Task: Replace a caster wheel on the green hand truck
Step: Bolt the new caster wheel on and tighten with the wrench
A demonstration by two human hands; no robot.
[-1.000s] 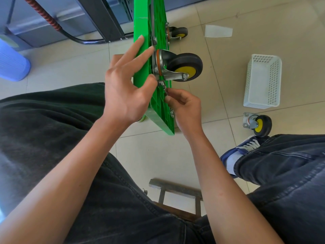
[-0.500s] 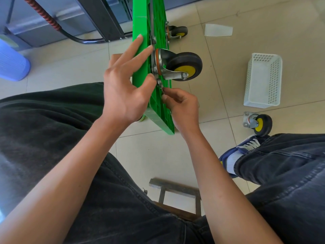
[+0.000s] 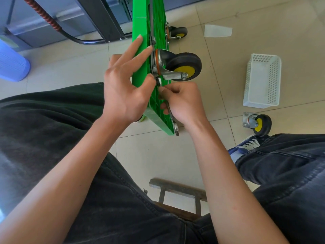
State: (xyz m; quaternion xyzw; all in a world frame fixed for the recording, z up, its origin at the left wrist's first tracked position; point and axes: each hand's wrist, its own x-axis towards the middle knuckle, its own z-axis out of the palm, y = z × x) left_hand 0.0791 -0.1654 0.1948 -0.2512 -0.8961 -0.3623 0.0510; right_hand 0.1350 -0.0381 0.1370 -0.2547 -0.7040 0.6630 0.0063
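Left hand (image 3: 123,92): you are bracing the green hand truck (image 3: 149,73), fingers straight, thumb pressing by the bolt to stop it turning.
Right hand (image 3: 182,101): just below the mounted caster wheel (image 3: 182,66), you are gripping a wrench (image 3: 173,118) for tightening.

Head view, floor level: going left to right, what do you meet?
Blue bin → green hand truck → mounted caster → white basket.
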